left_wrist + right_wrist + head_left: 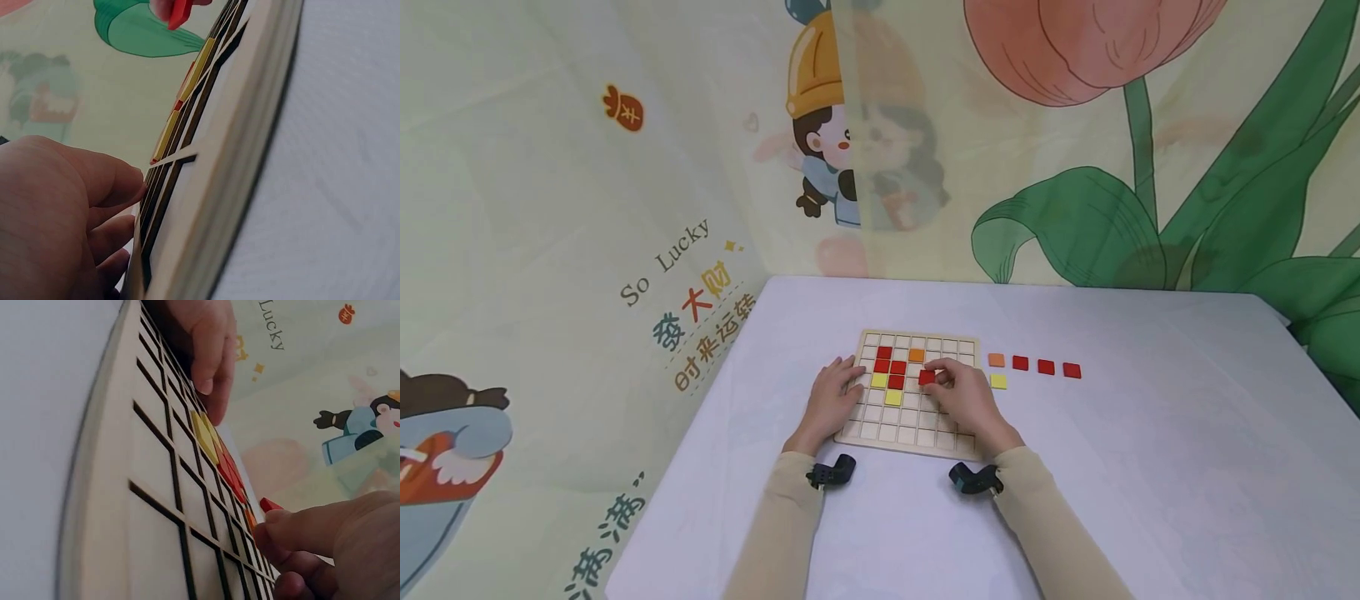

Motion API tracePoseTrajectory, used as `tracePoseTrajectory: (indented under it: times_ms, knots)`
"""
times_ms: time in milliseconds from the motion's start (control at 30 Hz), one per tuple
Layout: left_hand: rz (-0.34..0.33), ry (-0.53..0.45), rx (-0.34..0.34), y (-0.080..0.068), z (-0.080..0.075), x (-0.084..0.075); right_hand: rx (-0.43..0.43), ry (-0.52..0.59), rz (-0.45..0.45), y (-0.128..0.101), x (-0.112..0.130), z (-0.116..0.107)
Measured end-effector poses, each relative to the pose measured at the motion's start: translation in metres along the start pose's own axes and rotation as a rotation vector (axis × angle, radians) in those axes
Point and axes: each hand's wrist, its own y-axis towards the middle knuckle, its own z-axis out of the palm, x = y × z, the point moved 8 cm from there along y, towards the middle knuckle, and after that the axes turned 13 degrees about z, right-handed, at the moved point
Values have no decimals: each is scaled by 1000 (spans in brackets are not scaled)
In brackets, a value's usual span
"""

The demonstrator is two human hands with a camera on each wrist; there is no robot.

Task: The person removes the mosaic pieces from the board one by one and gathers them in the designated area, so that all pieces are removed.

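My right hand (pixel 964 393) pinches a red square tile (pixel 927 377) over the middle of the wooden grid board (pixel 917 442), a little right of the red tiles already seated there; in the right wrist view the tile (pixel 270 504) sits tilted at my fingertips (pixel 281 534), one corner up, not yet flat in a cell. My left hand (pixel 831 398) lies with relaxed fingers on the board's left edge, grasping nothing — it just steadies the frame.

To seat the tile cleanly, I judge it should be levelled first, squared to the cell's ridges, then lowered straight down; coming in at a slant could catch a corner on a ridge or nudge the neighbouring red tile (pixel 896 382). The left hand should keep its light pressure so the board does not slide on the white tablecloth (pixel 1150 467).

Room is generous: the lower rows of the board are open, and so is the table at centre right of the frame, where three spare red tiles (pixel 1046 367), an orange tile (pixel 996 360) and a yellow tile (pixel 997 382) lie just beside the board's right edge.
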Motion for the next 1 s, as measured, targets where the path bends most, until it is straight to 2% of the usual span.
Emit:
tracePoseTrajectory:
  times_ms: [167, 367, 667, 1000]
  knots:
    - [9, 1, -3, 0, 0, 0, 42, -25, 46, 3, -9, -14]
    - [3, 2, 1, 0, 0, 1, 48, -20, 121, 7, -21, -34]
    - [-8, 0, -2, -1, -1, 0, -17, -14, 165, 11, -34, -65]
    - [0, -8, 9, 0, -1, 0, -65, -1, 228, 13, -67, -102]
